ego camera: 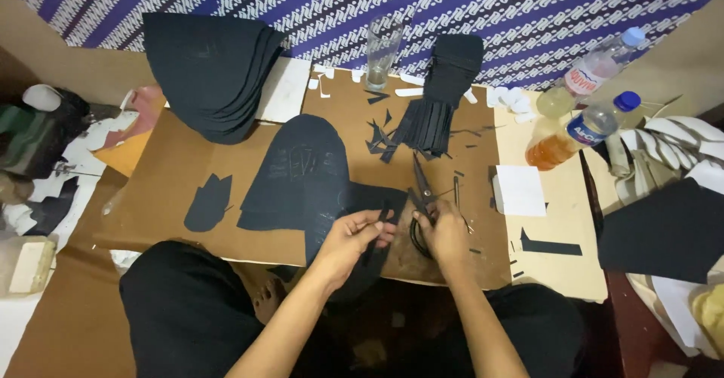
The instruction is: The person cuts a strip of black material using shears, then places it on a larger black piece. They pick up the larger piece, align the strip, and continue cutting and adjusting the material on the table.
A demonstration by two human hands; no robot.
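L hand (pixel 353 235) pinches a narrow black strip (pixel 379 222) btw thumb and fingertips, right over the big dark cut sheet (pixel 362 204) that hangs off the near edge of the brown cardboard work board (pixel 181 182). R hand (pixel 445 231) is clenched round the black loop handles of the scissors (pixel 422 193); blades point away from me, tips resting on the board, and I can't tell if they're parted or closed. Strip sits just beside the handles, touching the L fingertips.

To do this cut well, I reckon: keep the strip taut w/ the L pinch, feed it deep into the blade throat, not the tips, so the edge comes clean. Keep L fingers back from the blades. Small black offcuts (pixel 381 140) lie scattered ahead, near the fringed stack of cut black pieces (pixel 441 99), so keep scraps from sliding under the sheet. The drinking glass (pixel 383 50) stands well clear at the far edge, the bottles (pixel 581 125) off to the R.
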